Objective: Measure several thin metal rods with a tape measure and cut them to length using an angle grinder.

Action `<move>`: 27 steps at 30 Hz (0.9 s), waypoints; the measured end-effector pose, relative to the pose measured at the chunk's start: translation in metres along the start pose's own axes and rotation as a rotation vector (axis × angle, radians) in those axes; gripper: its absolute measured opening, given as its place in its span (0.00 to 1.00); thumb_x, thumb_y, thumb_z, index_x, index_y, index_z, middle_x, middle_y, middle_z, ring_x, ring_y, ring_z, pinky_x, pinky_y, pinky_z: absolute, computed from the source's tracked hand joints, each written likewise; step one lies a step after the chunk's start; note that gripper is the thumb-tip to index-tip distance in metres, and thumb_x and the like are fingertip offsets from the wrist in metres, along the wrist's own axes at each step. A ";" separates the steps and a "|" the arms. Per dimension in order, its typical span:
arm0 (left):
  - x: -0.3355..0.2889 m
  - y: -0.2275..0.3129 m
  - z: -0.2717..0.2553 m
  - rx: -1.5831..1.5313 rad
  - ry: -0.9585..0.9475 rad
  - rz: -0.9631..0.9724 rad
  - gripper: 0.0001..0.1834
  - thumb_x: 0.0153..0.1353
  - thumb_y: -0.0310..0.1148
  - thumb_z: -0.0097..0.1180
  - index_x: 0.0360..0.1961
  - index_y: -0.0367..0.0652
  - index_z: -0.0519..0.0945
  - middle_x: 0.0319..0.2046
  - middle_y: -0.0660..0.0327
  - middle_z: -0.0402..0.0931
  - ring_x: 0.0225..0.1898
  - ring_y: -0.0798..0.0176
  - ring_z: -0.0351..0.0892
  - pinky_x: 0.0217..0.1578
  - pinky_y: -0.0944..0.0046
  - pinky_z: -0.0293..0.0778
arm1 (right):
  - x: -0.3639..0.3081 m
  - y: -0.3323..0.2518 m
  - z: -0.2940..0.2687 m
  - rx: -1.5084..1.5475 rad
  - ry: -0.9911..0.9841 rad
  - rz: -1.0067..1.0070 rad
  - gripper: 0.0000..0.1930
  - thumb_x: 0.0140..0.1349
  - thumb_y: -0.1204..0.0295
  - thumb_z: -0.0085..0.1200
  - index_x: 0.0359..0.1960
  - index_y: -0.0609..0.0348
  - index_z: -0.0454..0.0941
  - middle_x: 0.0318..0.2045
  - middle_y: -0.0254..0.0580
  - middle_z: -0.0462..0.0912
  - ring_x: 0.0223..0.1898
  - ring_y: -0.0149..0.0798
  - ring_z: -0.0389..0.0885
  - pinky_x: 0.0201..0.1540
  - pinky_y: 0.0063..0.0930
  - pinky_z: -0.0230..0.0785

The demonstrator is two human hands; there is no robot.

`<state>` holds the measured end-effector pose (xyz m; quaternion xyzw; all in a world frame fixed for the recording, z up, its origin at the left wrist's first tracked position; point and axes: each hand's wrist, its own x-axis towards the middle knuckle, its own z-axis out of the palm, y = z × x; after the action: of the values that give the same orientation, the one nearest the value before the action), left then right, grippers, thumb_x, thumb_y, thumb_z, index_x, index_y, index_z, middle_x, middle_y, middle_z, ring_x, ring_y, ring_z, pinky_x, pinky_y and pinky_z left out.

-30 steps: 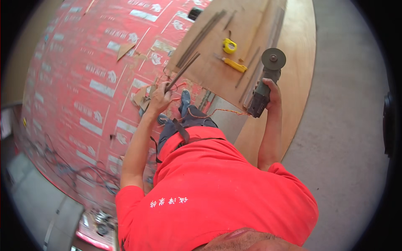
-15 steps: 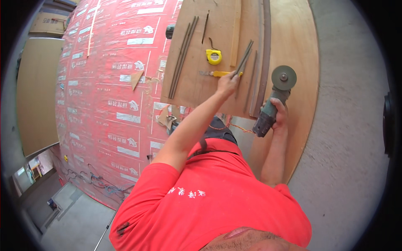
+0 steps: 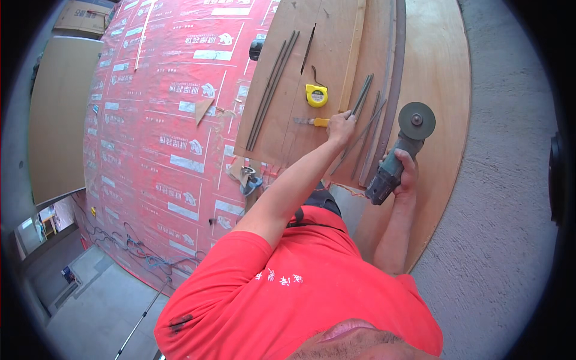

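My right hand (image 3: 408,171) grips the body of a dark green angle grinder (image 3: 393,165), its round disc (image 3: 416,121) facing up at the far end. My left hand (image 3: 341,128) is closed around a few thin grey metal rods (image 3: 363,95) above the wooden board (image 3: 288,129). Partly beneath that hand is a yellow-handled tool (image 3: 320,122) with a flat grey blade. Just right of the hand, another thin rod (image 3: 358,140) slants across the board. A yellow tape measure (image 3: 317,95) lies beyond the hand, and several long rods (image 3: 273,90) rest at the board's left.
A wooden strip (image 3: 353,57) and a dark, long edge strip (image 3: 391,72) run along the board. Curved plywood (image 3: 441,66) extends on the right, beside concrete floor (image 3: 510,150). Red printed sheeting (image 3: 162,120) covers the left side, with tangled cables (image 3: 141,249) at its near edge.
The view has shifted, so the board and tools appear lower and further right. A rod beside my left hand now slants more across the board. Both hands keep their hold.
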<state>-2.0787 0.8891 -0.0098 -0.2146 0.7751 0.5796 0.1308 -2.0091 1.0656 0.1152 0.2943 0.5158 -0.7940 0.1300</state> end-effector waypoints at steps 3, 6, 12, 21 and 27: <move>0.008 -0.006 0.007 -0.103 0.013 -0.013 0.20 0.53 0.35 0.58 0.48 0.38 0.82 0.36 0.49 0.84 0.40 0.60 0.84 0.42 0.62 0.76 | 0.004 0.000 0.000 0.064 -0.032 0.036 0.20 0.50 0.68 0.62 0.42 0.65 0.72 0.29 0.44 0.79 0.28 0.40 0.82 0.34 0.32 0.80; 0.017 -0.015 0.014 -0.138 -0.015 -0.042 0.17 0.49 0.28 0.63 0.41 0.31 0.83 0.29 0.56 0.83 0.27 0.68 0.81 0.29 0.68 0.76 | 0.005 -0.001 -0.001 0.038 0.000 0.038 0.19 0.50 0.67 0.62 0.41 0.65 0.73 0.29 0.45 0.79 0.28 0.41 0.82 0.33 0.34 0.80; 0.012 -0.006 0.001 0.003 0.034 0.035 0.14 0.51 0.34 0.68 0.32 0.33 0.82 0.26 0.60 0.81 0.27 0.69 0.79 0.29 0.69 0.75 | 0.000 -0.006 0.002 0.023 0.003 -0.042 0.19 0.51 0.65 0.62 0.39 0.66 0.73 0.27 0.46 0.80 0.28 0.43 0.83 0.33 0.34 0.80; 0.006 0.012 -0.061 -0.122 0.142 0.245 0.14 0.61 0.39 0.60 0.34 0.35 0.80 0.29 0.56 0.81 0.31 0.63 0.79 0.34 0.63 0.74 | 0.003 -0.008 -0.001 0.061 -0.056 0.060 0.20 0.50 0.64 0.63 0.40 0.65 0.73 0.28 0.45 0.80 0.28 0.43 0.83 0.33 0.35 0.80; 0.018 -0.066 -0.209 0.307 0.468 0.144 0.20 0.52 0.42 0.67 0.37 0.35 0.79 0.32 0.50 0.80 0.36 0.55 0.81 0.40 0.58 0.74 | 0.002 -0.009 0.001 0.022 -0.070 0.042 0.21 0.50 0.64 0.62 0.40 0.66 0.72 0.28 0.46 0.79 0.28 0.43 0.82 0.33 0.35 0.80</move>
<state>-2.0525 0.6707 -0.0119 -0.2646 0.8762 0.3979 -0.0620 -2.0158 1.0685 0.1209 0.2786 0.4961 -0.8064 0.1613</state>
